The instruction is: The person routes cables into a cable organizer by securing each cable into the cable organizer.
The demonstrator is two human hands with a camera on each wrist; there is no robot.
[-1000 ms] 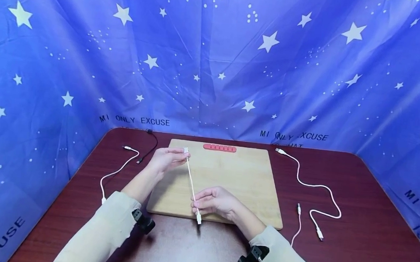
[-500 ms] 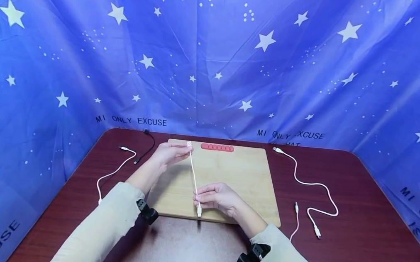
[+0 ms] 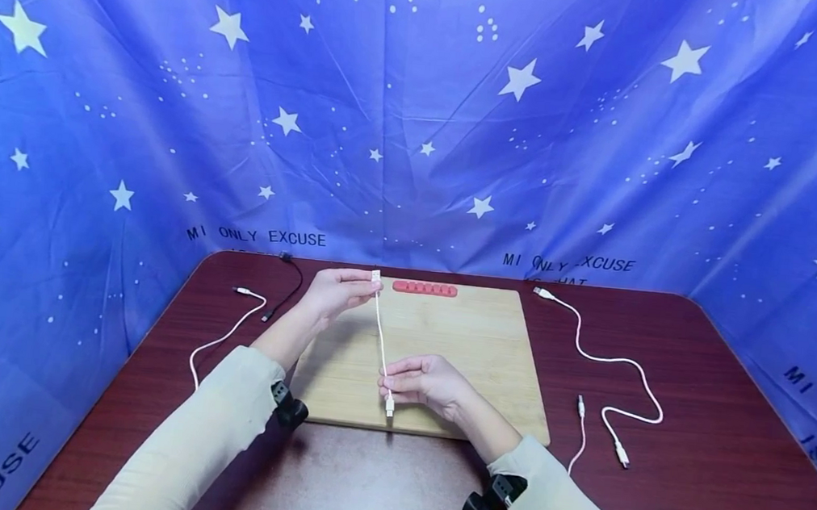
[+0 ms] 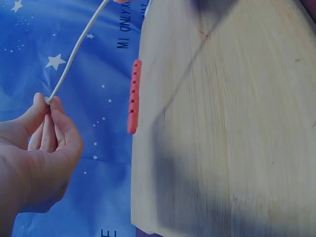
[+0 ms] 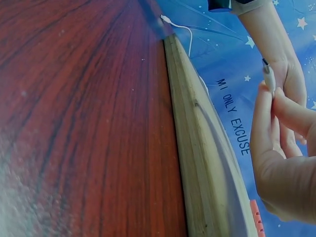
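A short white USB cable [image 3: 382,335] is stretched between my two hands above the wooden board [image 3: 472,358]. My left hand [image 3: 335,293] pinches it just below its far plug, between thumb and fingers. Nearer to me, my right hand [image 3: 429,386] pinches the cable's other end, and the near connector [image 5: 268,78] sticks out past the fingertips. In the left wrist view the cord runs up from the left fingertips, slightly bowed. At the board's far edge lies a red cable holder [image 3: 425,288] with a row of slots, apart from both hands.
On the dark red table [image 3: 718,379], a long white cable [image 3: 611,360] and a shorter white cable [image 3: 581,440] lie to the right. Another white cable [image 3: 226,335] and a black cable [image 3: 295,285] lie on the left. A blue starry curtain [image 3: 420,126] encloses the table.
My left hand has moved up and slightly right with the far plug, toward the board's far edge. The right hand has risen slightly with the near end. Both grips stay the same.
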